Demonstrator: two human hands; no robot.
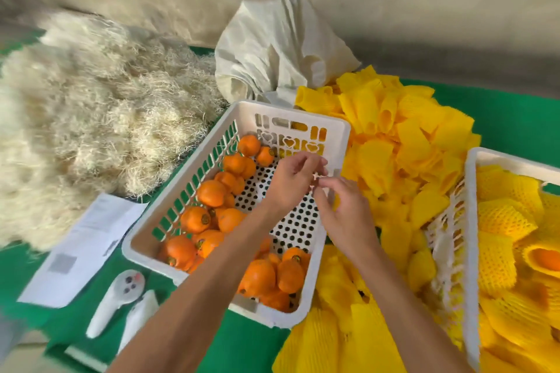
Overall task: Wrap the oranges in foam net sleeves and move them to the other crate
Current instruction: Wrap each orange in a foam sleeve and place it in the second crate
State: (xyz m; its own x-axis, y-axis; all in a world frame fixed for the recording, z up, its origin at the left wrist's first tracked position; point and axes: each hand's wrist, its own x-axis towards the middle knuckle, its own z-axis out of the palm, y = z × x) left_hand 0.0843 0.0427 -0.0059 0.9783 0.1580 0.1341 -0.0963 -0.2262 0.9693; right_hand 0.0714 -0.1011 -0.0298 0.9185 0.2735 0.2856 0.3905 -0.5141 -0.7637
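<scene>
A white plastic crate (188, 191) in the middle holds several bare oranges (212, 192) along its left side and near end. At the right stands a second white crate (472, 221) with oranges wrapped in yellow foam net sleeves (500, 218). Loose yellow sleeves (403, 142) lie heaped between and behind the crates. My left hand (292, 182) and my right hand (348, 215) meet over the far right part of the middle crate. Both pinch a small white piece (318, 175) between their fingertips. Neither hand holds an orange or a sleeve.
A big pile of pale straw-like fibre (91, 118) fills the left of the green table. A white cloth bag (278, 51) stands behind the crate. A paper sheet (88, 245) and two white handheld controllers (118, 300) lie at the near left.
</scene>
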